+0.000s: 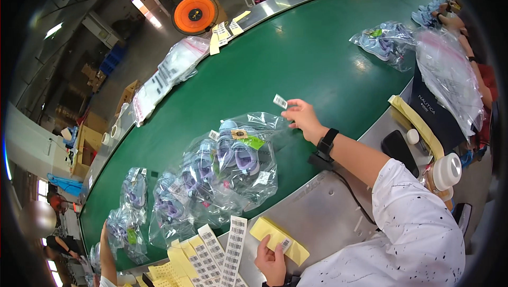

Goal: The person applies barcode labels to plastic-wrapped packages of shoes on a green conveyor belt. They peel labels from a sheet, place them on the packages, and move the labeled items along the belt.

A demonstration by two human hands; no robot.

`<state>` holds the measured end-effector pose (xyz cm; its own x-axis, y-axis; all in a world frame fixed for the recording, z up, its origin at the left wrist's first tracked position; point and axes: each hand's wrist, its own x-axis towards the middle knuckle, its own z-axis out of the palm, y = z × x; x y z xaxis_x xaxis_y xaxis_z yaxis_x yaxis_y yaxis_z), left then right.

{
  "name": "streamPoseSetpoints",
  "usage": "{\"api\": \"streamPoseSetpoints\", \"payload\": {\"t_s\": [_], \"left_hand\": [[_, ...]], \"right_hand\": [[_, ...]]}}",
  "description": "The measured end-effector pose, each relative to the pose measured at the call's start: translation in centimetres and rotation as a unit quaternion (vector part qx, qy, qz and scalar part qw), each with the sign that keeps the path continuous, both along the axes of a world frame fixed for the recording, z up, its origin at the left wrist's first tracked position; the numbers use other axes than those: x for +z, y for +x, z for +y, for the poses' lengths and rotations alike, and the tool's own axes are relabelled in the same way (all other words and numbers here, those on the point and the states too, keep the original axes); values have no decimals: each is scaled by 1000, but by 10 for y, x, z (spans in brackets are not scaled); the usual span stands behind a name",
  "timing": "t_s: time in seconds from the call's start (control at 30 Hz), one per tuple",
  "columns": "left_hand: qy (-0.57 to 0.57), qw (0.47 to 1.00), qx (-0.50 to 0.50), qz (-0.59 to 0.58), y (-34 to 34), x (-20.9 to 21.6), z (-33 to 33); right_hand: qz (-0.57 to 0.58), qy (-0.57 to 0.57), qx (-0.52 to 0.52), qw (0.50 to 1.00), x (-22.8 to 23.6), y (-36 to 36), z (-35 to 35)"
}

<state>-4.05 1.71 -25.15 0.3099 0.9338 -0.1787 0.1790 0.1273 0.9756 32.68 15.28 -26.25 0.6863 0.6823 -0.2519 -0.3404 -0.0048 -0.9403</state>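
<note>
My right hand [302, 117] pinches a small white barcode label [280, 101] by its edge, raised over the green conveyor belt [296, 70]. Just left of that hand lie several pale blue and lilac shoes [225, 152] in clear plastic bags, with a green tag and small white labels showing. My left hand [271, 266] is closed at the edge of a yellow backing sheet [292, 243], which bears one barcode label. Beside it, strips of barcode labels [235, 247] and yellow backing papers [182, 259] lie fanned across the metal edge.
More bagged shoes [378, 43] lie far right near a stack of clear bags [450, 80]. A phone [400, 152] and a white-capped bottle [447, 171] stand by my right arm. Plastic bags [172, 72] line the far edge near an orange fan [194, 15]. Another person's arm [108, 255] reaches in at left.
</note>
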Motion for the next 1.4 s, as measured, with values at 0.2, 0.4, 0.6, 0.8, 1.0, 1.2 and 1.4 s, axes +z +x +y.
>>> {"api": "streamPoseSetpoints", "payload": {"t_s": [0.2,0.4,0.6,0.8,1.0,1.2,1.4], "left_hand": [[11,1000,-14,7,-2,-3,1],[13,1000,-2,5,-1,0,0],[17,1000,-6,8,-1,2,1],[19,996,-9,92,1,16,2],[-9,988,-49,145,4,31,4],[-33,990,-49,127,1,23,3],[-39,986,-51,157,3,23,5]], "right_hand": [[250,44,44,966,-10,7,7],[254,25,45,966,-18,-2,20],[137,-6,-41,990,-21,-27,35],[109,17,1,994,-10,-24,33],[-65,-29,-39,997,2,123,17],[-494,-559,-204,634,30,244,-77],[-403,-702,-211,548,3,274,-138]]}}
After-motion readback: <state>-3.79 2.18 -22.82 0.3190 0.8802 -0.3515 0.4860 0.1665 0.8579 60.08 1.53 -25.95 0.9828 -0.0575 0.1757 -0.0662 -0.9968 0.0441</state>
